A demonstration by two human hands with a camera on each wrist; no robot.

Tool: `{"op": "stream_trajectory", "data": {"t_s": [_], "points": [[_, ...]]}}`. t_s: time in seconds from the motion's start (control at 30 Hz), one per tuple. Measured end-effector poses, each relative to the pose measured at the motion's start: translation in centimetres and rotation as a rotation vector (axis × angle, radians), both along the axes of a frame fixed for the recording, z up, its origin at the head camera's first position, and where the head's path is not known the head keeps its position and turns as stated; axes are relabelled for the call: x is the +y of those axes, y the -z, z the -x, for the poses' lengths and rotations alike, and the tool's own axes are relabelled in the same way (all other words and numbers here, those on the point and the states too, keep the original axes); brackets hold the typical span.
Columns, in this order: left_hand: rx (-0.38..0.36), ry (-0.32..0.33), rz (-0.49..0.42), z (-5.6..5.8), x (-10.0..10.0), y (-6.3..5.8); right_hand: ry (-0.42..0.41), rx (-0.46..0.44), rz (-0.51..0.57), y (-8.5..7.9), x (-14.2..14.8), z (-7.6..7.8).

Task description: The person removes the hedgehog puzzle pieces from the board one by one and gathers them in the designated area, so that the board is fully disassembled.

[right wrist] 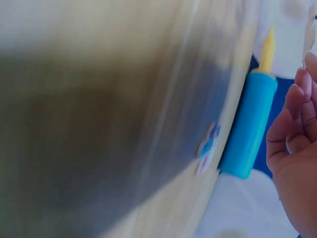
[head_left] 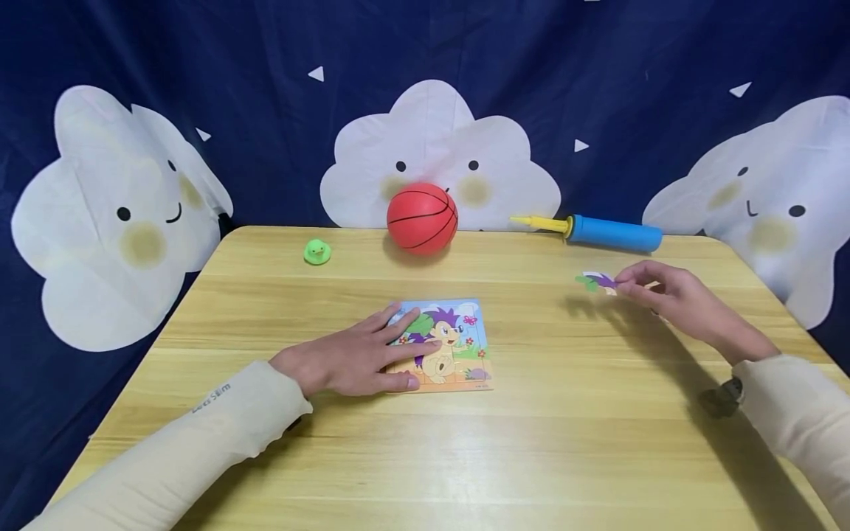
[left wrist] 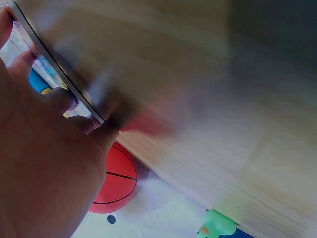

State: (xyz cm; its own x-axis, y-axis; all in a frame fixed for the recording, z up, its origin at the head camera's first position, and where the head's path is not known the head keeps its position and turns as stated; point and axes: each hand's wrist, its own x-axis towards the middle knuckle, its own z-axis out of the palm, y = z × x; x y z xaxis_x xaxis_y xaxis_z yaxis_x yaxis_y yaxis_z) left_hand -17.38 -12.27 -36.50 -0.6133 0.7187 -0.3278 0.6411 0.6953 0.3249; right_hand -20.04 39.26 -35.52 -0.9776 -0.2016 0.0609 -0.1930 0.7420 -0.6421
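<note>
A jigsaw puzzle (head_left: pixel 465 346) with a hedgehog picture lies flat on the wooden table. My left hand (head_left: pixel 361 354) rests across its left part with fingers spread. In the left wrist view that hand (left wrist: pixel 49 144) lies along the board's edge. Off to the right, my right hand (head_left: pixel 671 295) pinches a small purple and green puzzle piece (head_left: pixel 600 281) between thumb and fingertips, raised above the table with its shadow beneath. Another colourful piece (right wrist: pixel 208 148) lies on the table in the right wrist view; the right hand mostly hides that spot in the head view.
Along the back edge sit a green rubber duck (head_left: pixel 317 252), a red ball (head_left: pixel 423 219) with black lines, and a blue hand pump (head_left: pixel 614 233) with a yellow nozzle. Behind the table (head_left: pixel 425 457) hangs a dark blue curtain (head_left: pixel 265 44) with white clouds.
</note>
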Motion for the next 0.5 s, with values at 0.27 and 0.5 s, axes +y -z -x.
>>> {"op": "stream_trajectory", "data": {"t_s": [0.27, 0.5], "points": [[-0.001, 0.001, -0.005, 0.0, 0.0, 0.0, 0.052, -0.067, -0.118, 0.8, 3.2, -0.4], [-0.007, -0.003, -0.004, 0.0, 0.1, -0.1, 0.029, -0.060, -0.191, 2.0, 4.9, -0.1]]}}
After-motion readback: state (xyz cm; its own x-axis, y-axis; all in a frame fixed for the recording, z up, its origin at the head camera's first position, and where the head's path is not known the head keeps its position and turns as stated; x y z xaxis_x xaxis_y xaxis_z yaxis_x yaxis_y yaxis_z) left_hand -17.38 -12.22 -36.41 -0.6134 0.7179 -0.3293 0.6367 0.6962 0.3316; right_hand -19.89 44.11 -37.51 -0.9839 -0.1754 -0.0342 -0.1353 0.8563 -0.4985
